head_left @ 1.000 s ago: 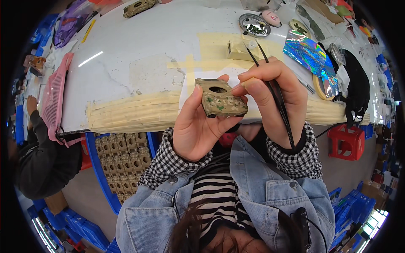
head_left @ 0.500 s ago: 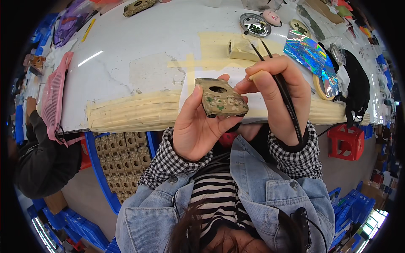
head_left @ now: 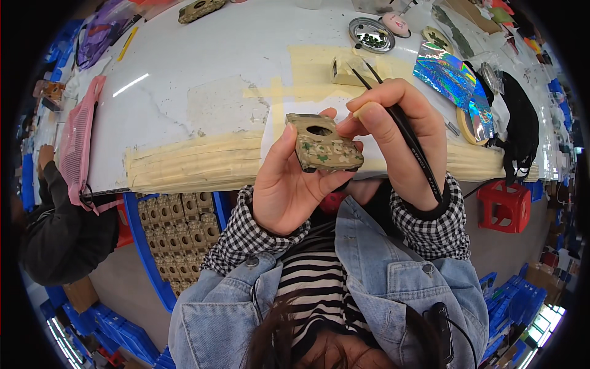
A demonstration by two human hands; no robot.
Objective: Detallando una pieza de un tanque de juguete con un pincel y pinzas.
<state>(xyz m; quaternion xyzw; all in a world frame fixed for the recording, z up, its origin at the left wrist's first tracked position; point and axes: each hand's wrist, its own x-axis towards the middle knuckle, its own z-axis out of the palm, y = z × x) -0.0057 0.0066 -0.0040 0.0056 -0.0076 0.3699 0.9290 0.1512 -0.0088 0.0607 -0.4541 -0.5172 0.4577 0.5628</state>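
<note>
My left hand (head_left: 279,190) is closed around a small camouflage model tank hull (head_left: 329,149) with a round hole in its top, held tilted above the table's near edge. Black tweezers (head_left: 419,157) lie across my right hand (head_left: 410,132), their points facing away from me and slightly apart. The thumb and forefinger of that hand come together around a bit of something pale. Its other fingertips reach the hull's right side, where the exact contact is hidden. Beyond the tweezers' points sits a small beige block (head_left: 346,72).
A round metal dish (head_left: 371,35) with small dark green pieces stands at the far right, near iridescent sheets (head_left: 445,77). Rows of similar hulls fill a blue crate (head_left: 145,237) below the table at left. A red stool (head_left: 505,206) stands right; a co-worker's sleeve (head_left: 74,227) shows left.
My right hand and the tweezers have shifted slightly left, with the tips lower and further left. The hull has moved very little in my left hand.
</note>
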